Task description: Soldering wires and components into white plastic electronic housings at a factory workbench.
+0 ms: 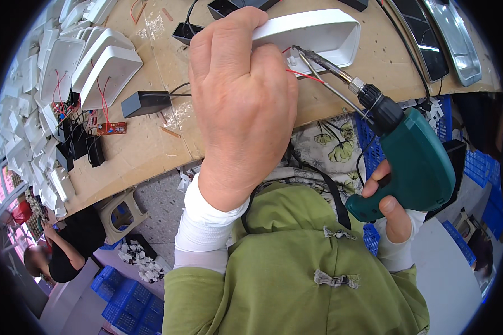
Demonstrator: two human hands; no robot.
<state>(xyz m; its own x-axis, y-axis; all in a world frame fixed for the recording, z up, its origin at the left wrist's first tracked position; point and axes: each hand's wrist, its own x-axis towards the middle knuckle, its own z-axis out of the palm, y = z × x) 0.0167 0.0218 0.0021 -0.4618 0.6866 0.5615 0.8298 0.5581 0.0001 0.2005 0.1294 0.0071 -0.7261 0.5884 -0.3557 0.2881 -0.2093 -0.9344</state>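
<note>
My left hand (243,100) is closed on the near left end of a white plastic housing (330,28), a shallow open box tipped on its side on the table. In my right hand (387,198) is a green pistol-shaped soldering gun (422,159), gripped by its handle. Its dark tip reaches into the housing, beside a small white post inside. A thin metal tube runs alongside the tip to the same spot. Close to that spot, a red wire (306,75) comes out over the housing's near edge. My left fingertips are partly hidden behind the hand.
White housings with red wires (109,72) stand at the left, before a large pile of similar housings (25,134). Black adapter boxes (145,104) and a small circuit board (112,128) lie near them. A metal tray (455,42) is at the far right. Another person (67,251) sits lower left.
</note>
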